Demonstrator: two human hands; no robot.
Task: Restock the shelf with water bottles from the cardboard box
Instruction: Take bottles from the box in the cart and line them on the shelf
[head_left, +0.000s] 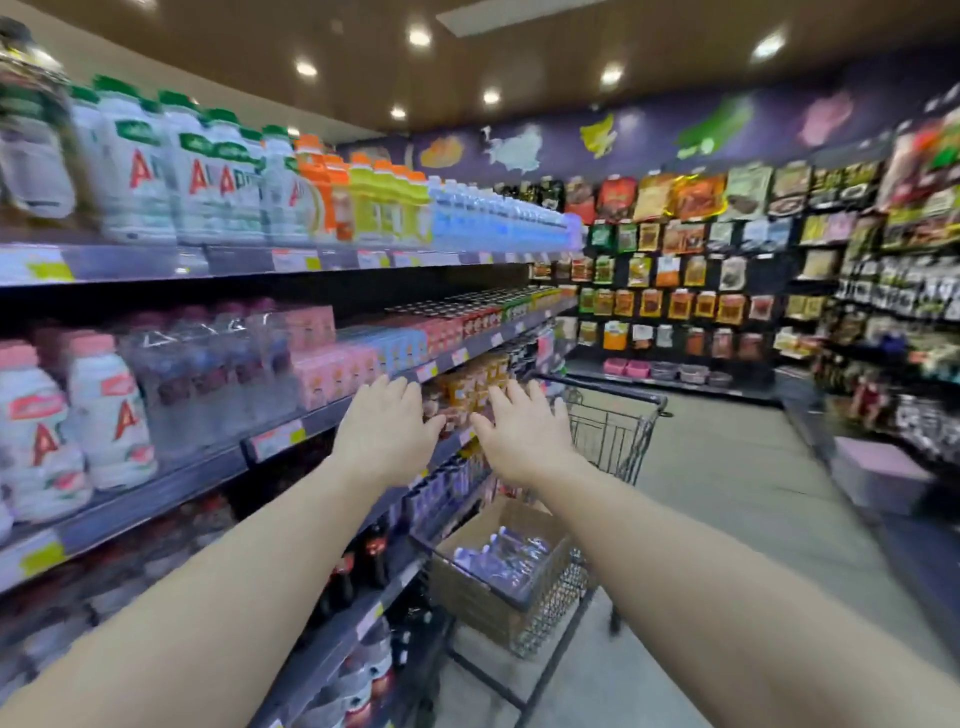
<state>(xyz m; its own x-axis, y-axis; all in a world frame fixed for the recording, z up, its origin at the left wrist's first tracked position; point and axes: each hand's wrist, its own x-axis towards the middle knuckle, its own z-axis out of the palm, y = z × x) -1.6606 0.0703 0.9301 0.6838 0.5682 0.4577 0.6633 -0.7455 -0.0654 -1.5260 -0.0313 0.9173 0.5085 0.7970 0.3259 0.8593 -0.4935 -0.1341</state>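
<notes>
Both arms stretch forward along the aisle. My left hand (387, 423) and my right hand (522, 434) hang side by side in the air with straight, spread fingers and hold nothing. Below them a brown cardboard box (485, 582) sits in a wire shopping cart (610, 431). Several clear water bottles (501, 556) lie inside the box. The shelf (171, 488) on the left carries clear water bottles (208, 374) on its middle level, beside white bottles with pink caps.
The left shelving holds bottled drinks on the top level, cartons and cans farther along, and dark cola bottles (363, 561) low down. Racks of hanging snack packets (675, 260) fill the far wall and right side. A pink box (878, 473) stands on the grey floor at right.
</notes>
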